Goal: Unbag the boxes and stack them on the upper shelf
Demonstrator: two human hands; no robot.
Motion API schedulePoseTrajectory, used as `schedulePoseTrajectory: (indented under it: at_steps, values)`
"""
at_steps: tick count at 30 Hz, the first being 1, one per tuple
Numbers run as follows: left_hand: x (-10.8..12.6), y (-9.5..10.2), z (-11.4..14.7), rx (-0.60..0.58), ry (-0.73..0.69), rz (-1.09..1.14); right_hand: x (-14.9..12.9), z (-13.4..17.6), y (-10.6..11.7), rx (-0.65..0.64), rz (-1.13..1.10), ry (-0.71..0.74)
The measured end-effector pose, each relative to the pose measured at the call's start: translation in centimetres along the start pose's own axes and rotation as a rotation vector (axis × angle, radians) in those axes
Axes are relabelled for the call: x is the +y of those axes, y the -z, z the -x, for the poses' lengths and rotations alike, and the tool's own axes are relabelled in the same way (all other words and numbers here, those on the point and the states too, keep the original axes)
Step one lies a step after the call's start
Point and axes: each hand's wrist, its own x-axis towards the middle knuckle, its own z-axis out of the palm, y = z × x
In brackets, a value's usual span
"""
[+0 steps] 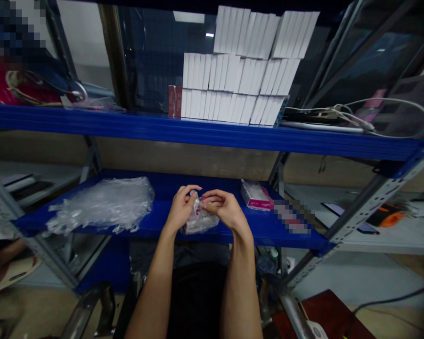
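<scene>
My left hand and my right hand meet over a clear plastic bag at the front middle of the blue shelf. Both pinch its gathered upper part, the left from one side and the right from the other. Some pink and white print shows through the plastic, but I cannot make out what lies inside. To the left spreads a pile of clear plastic bags. Off to the right of my right hand sits a white and pink box with clear plastic on it.
White boxes stand stacked in rows on the upper blue shelf. A white cable loops at that shelf's right end. Metal posts flank the lower shelf. Below are chair arms at both sides of me.
</scene>
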Motion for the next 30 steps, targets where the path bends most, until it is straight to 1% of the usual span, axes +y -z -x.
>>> schedulePoseTrajectory:
  at_steps: [3, 5, 9, 11, 13, 14, 16, 18, 20, 23, 25, 27, 30]
  values:
    - [0.1, 0.2, 0.1, 0.014, 0.028, 0.059, 0.9, -0.2, -0.6, -0.055, -0.003, -0.054]
    - [0.2, 0.2, 0.2, 0.024, 0.034, 0.088, 1.5, -0.6, -1.3, -0.027, 0.067, -0.044]
    - [0.7, 0.3, 0.4, -0.017, 0.006, 0.067, 2.4, -1.7, -2.8, 0.135, 0.385, 0.128]
    - [0.9, 0.4, 0.5, -0.049, -0.031, 0.012, 2.5, -2.0, -3.2, 0.124, 0.475, 0.199]
    - [0.9, 0.7, 0.6, -0.068, -0.06, -0.038, 2.6, -2.0, -3.2, 0.084, 0.509, 0.247]
    - [0.9, 0.8, 0.7, -0.075, -0.066, -0.055, 2.6, -2.0, -3.1, 0.085, 0.515, 0.266]
    - [0.7, 1.2, 0.7, -0.085, -0.066, -0.077, 2.8, -2.0, -2.7, 0.122, 0.504, 0.289]
    - [0.4, 1.5, 0.8, -0.076, -0.061, -0.118, 2.9, -2.0, -2.2, 0.143, 0.489, 0.279]
    - [0.1, 1.7, 0.8, -0.033, -0.065, -0.187, 3.1, -1.9, -1.6, 0.105, 0.447, 0.242]
    - [-0.2, 1.7, 0.7, 0.057, -0.081, -0.282, 3.2, -1.7, -1.1, 0.01, 0.243, 0.167]
    - [-0.2, 1.5, 0.7, 0.099, -0.082, -0.304, 3.3, -1.8, -1.2, 0.001, 0.088, 0.125]
    - [-0.2, 1.3, 0.6, 0.119, -0.071, -0.292, 3.5, -2.0, -1.3, 0.056, 0.009, 0.1]
    - [-0.8, 1.4, 0.5, 0.14, -0.029, -0.23, 4.2, -2.5, -1.2, 0.244, 0.04, 0.1]
